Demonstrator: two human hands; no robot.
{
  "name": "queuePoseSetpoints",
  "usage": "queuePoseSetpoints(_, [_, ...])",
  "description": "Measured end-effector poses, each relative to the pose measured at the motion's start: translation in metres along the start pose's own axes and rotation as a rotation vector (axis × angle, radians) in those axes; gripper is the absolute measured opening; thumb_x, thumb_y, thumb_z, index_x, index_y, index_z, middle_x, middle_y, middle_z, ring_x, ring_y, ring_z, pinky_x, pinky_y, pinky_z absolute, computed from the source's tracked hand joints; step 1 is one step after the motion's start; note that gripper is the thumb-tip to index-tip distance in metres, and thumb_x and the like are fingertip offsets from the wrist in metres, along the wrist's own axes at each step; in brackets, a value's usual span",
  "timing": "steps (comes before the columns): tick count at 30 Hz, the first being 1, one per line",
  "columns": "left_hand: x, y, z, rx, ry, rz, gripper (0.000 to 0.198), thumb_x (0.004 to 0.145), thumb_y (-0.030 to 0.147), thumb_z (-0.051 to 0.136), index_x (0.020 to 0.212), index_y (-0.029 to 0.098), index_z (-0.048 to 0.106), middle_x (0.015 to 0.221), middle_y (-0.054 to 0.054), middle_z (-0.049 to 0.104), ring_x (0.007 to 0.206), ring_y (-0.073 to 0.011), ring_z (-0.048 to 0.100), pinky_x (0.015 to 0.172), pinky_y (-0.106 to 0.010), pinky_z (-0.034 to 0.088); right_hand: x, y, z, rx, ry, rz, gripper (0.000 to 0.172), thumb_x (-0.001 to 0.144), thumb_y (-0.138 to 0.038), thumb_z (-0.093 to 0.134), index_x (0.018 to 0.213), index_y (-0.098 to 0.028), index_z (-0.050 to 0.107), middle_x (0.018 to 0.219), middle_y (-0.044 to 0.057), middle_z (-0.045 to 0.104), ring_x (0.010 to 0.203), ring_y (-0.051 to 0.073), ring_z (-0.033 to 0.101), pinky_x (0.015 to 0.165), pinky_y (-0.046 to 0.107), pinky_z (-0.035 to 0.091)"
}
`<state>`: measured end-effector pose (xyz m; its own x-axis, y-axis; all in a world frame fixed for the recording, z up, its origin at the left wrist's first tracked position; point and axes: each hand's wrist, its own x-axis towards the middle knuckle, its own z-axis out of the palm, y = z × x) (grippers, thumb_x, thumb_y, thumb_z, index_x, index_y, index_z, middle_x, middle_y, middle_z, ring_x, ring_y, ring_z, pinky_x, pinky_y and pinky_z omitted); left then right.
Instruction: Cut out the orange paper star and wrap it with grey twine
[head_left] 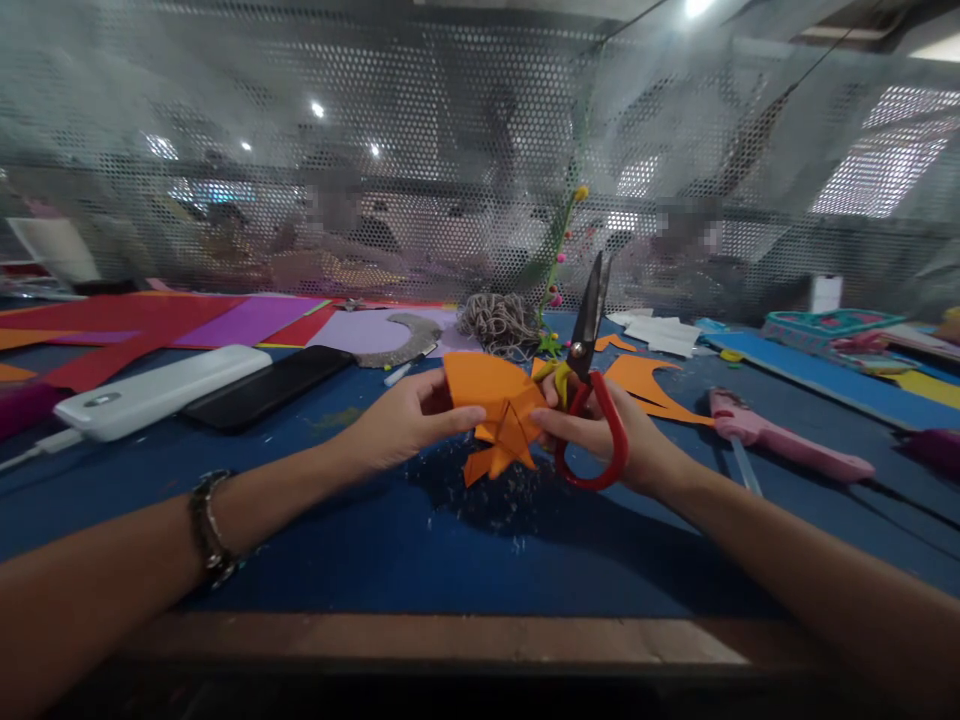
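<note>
- Far left on the blue counter (pixel 375 560): white power bank (pixel 161 392) beside black phone (pixel 270 387), coloured sheets (pixel 150 325) behind.
- Left hand (pixel 401 425) pinched on the folded orange paper (pixel 499 410), held just above the counter.
- Right hand (pixel 611 440) pinching the paper's other side, red-handled scissors (pixel 581 350) hooked on its fingers, blades up; seemingly paused between cuts.
- Further right: orange offcuts (pixel 649 385), pink glue gun (pixel 780 445).
- Behind: mesh screen (pixel 450 150), blurred people beyond.

People (pixel 330 250) behind the mesh screen (pixel 450 120) are blurred; orange paper (pixel 495 400) hides the left hand's (pixel 397 425) fingertips.
</note>
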<state>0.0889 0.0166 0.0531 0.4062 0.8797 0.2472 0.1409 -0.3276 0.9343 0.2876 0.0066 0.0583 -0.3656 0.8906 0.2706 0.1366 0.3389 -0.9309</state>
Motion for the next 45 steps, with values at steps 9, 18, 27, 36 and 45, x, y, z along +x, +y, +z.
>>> queuePoseSetpoints(9, [-0.006, 0.002, 0.013, 0.004, -0.162, -0.041, 0.02, 0.073, 0.034, 0.051, 0.079, 0.015, 0.055, 0.07, 0.002, 0.057, 0.055, -0.0093, 0.051, 0.062, -0.024, 0.044, 0.001, 0.0, 0.008, 0.046, 0.174, -0.025, 0.026, 0.063, -0.023, 0.065, 0.066, -0.018, 0.039, 0.059, -0.006, 0.049, 0.053, 0.007, 0.055, 0.054, 0.022, 0.047])
queuePoseSetpoints(18, [-0.007, 0.003, 0.017, 0.128, -0.06, 0.007, 0.011, 0.073, 0.025, 0.051, 0.07, 0.016, 0.057, 0.061, 0.003, 0.058, 0.053, -0.0105, 0.054, 0.056, -0.021, 0.044, 0.0, 0.0, 0.013, 0.001, 0.145, 0.004, 0.027, 0.063, -0.027, 0.066, 0.064, -0.018, 0.04, 0.053, -0.007, 0.049, 0.049, 0.007, 0.055, 0.052, 0.023, 0.047])
queuePoseSetpoints(27, [-0.006, 0.006, 0.01, 0.011, 0.164, 0.057, 0.015, 0.076, 0.023, 0.05, 0.062, 0.016, 0.051, 0.052, 0.005, 0.054, 0.04, -0.0063, 0.05, 0.047, -0.018, 0.043, -0.002, -0.003, 0.007, -0.155, -0.019, 0.049, 0.031, 0.07, -0.04, 0.062, 0.065, -0.017, 0.042, 0.054, -0.004, 0.053, 0.05, 0.009, 0.055, 0.05, 0.022, 0.044])
queuePoseSetpoints(36, [-0.002, 0.006, 0.007, -0.277, 0.251, 0.087, 0.014, 0.077, 0.021, 0.053, 0.065, 0.015, 0.05, 0.059, 0.005, 0.056, 0.041, -0.003, 0.051, 0.047, -0.015, 0.042, -0.004, 0.0, -0.003, -0.463, -0.158, -0.047, 0.048, 0.072, -0.066, 0.04, 0.066, -0.019, 0.036, 0.061, -0.001, 0.045, 0.054, 0.01, 0.042, 0.05, 0.025, 0.037])
queuePoseSetpoints(45, [-0.006, 0.009, 0.009, -0.293, 0.229, 0.117, 0.015, 0.077, 0.022, 0.051, 0.065, 0.016, 0.048, 0.062, 0.005, 0.057, 0.043, -0.0039, 0.053, 0.049, -0.017, 0.046, -0.003, -0.004, -0.007, -0.651, -0.207, -0.122, 0.053, 0.072, -0.072, 0.03, 0.068, -0.02, 0.033, 0.063, -0.002, 0.036, 0.057, 0.011, 0.036, 0.054, 0.027, 0.036])
